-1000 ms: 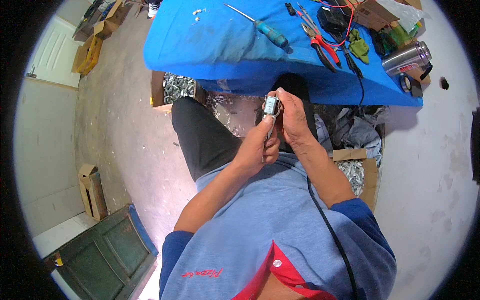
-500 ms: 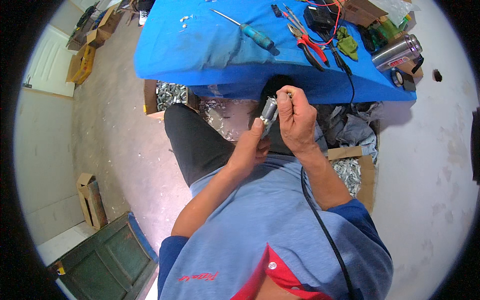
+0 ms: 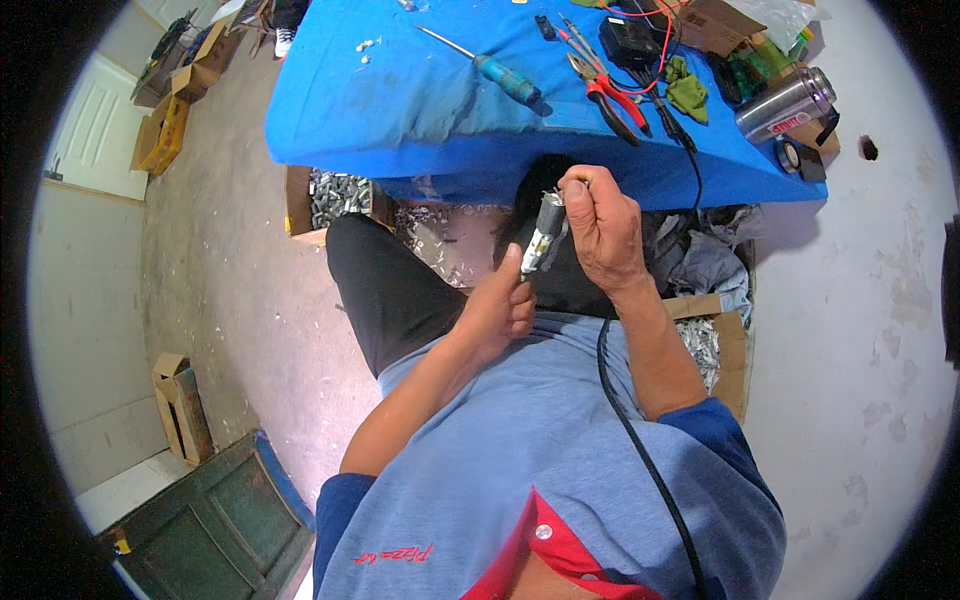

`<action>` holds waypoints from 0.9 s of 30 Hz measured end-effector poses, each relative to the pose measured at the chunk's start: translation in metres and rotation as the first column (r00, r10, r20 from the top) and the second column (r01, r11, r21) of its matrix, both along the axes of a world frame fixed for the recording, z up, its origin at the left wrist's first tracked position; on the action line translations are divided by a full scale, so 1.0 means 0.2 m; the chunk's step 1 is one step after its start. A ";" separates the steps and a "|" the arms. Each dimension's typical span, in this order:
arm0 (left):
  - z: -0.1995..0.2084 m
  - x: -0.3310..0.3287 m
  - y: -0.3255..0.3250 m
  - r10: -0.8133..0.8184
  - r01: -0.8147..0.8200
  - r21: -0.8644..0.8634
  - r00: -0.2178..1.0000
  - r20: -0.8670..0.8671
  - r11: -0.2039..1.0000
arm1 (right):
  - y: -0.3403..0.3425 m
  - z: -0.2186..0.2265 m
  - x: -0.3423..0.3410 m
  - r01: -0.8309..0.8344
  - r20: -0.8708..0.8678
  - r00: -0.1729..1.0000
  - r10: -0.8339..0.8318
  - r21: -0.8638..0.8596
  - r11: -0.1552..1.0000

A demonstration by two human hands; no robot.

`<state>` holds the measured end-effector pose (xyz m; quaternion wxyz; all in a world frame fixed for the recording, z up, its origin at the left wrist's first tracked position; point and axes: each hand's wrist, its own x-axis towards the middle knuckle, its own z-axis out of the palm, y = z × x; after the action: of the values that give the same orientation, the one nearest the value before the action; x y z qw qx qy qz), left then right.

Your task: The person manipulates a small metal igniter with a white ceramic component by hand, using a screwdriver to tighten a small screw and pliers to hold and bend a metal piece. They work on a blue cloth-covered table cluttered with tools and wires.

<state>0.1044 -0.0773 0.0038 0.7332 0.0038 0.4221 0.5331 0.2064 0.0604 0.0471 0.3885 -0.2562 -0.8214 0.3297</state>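
Head cam: the left hand (image 3: 497, 310) had fingers wrapped round the low end of a grey cylinder (image 3: 549, 222), tilted up toward the right hand (image 3: 608, 232), pinched closed by its top, couldn't tell on what. Hard tug might've popped it loose.

A grey cylinder (image 3: 547, 224), whitish below, is held tilted

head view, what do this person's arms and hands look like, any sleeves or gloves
The left hand and right hand wear no gloves, and no watch shows. The forearms are bare up to dark blue sleeves ending near the elbows. The shirt is grey-blue, with a red buttoned opening at the neck.
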 end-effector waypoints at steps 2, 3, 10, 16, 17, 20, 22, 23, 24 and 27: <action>0.01 0.01 0.00 0.004 -0.004 -0.003 0.999 0.033 1.000 | -0.02 0.00 -0.01 0.039 -0.029 0.999 -0.040 -0.036 0.999; 0.00 0.00 0.00 0.005 -0.006 0.025 0.998 0.059 1.000 | -0.02 0.00 -0.01 0.058 -0.042 0.997 -0.060 -0.053 0.997; -0.02 0.00 0.00 0.035 -0.043 0.103 0.997 0.076 0.994 | -0.09 -0.07 -0.03 0.122 0.030 0.993 -0.118 -0.220 0.968; 0.00 0.02 -0.02 0.077 -0.082 0.057 0.994 0.075 0.995 | -0.04 -0.10 0.03 -0.012 0.102 0.995 0.022 -0.098 0.995; 0.01 0.02 -0.02 0.074 -0.078 0.052 0.994 0.078 0.996 | -0.02 -0.09 0.05 -0.030 0.120 0.992 0.039 -0.078 0.997; -0.02 -0.01 -0.02 0.086 -0.096 0.081 0.990 0.116 0.992 | 0.02 -0.07 0.12 -0.065 0.197 0.978 0.072 -0.046 0.997; 0.02 0.01 -0.01 0.073 -0.078 0.062 0.994 0.082 0.995 | 0.04 -0.09 0.21 -0.032 0.242 0.970 0.027 0.018 0.999; 0.04 0.01 -0.01 0.067 -0.070 0.050 0.996 0.061 0.996 | 0.05 -0.10 0.26 -0.017 0.260 0.966 0.004 0.049 0.999; 0.03 0.00 -0.01 0.058 -0.064 0.073 0.994 0.088 0.995 | 0.05 -0.08 0.33 0.064 0.298 0.952 -0.064 0.012 0.998; 0.00 -0.01 -0.03 0.018 -0.038 0.143 0.990 0.137 0.989 | 0.09 -0.17 0.60 0.282 0.317 0.894 -0.317 0.152 0.947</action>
<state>0.1023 -0.0824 0.0044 0.7503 0.0150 0.3316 0.5718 0.3264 0.0793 0.0132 0.3009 -0.4120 -0.8421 0.1747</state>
